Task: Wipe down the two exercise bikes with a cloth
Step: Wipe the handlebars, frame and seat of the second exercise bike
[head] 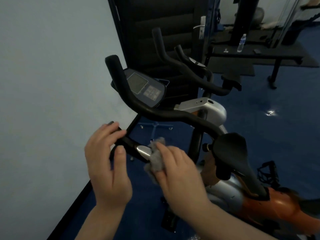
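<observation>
The left hand (105,160) curls round the near handlebar (131,146) while the right hand (178,172) pinches the grey cloth (155,159) against its silver pulse pad (143,150). The loosely bunched cloth could slip from that grip, or skip the pad's edges.

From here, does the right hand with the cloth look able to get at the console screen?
Probably yes: the right hand pinches the cloth, and only the handlebar crosses before the console screen.
</observation>
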A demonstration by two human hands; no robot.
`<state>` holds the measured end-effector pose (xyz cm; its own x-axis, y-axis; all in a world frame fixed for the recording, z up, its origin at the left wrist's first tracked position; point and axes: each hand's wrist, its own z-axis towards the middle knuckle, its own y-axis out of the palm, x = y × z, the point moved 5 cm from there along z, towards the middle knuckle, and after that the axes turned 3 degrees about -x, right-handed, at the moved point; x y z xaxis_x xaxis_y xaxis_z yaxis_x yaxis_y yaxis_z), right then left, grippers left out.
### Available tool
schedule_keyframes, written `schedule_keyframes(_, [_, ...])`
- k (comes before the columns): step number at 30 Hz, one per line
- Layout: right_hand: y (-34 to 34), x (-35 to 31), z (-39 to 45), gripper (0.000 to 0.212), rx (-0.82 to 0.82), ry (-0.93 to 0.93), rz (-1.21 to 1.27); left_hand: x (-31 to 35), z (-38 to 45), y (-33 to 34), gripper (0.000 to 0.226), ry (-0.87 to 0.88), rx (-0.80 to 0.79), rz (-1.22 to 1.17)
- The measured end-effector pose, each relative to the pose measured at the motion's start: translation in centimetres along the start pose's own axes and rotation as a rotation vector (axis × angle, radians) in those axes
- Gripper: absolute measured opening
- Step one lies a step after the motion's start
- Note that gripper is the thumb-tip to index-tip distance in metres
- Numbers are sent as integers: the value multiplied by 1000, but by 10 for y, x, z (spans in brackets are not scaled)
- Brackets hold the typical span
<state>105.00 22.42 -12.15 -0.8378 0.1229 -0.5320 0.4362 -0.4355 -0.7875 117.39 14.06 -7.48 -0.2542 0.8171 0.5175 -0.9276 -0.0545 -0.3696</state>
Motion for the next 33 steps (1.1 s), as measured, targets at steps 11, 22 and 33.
schedule_keyframes(11, [19, -58, 48, 63, -52, -127, -68, -20, 1, -7, 43, -340, -92, -156])
schedule_keyframes(22, [10, -67, 52, 73, 21, -172, -6, -15, -5, -2, 52, -339, -157, -216])
schedule_keyframes(33, [-13, 42, -22, 42, 104, -20, -19, 5, -24, 48, 42, 64, -550, 215])
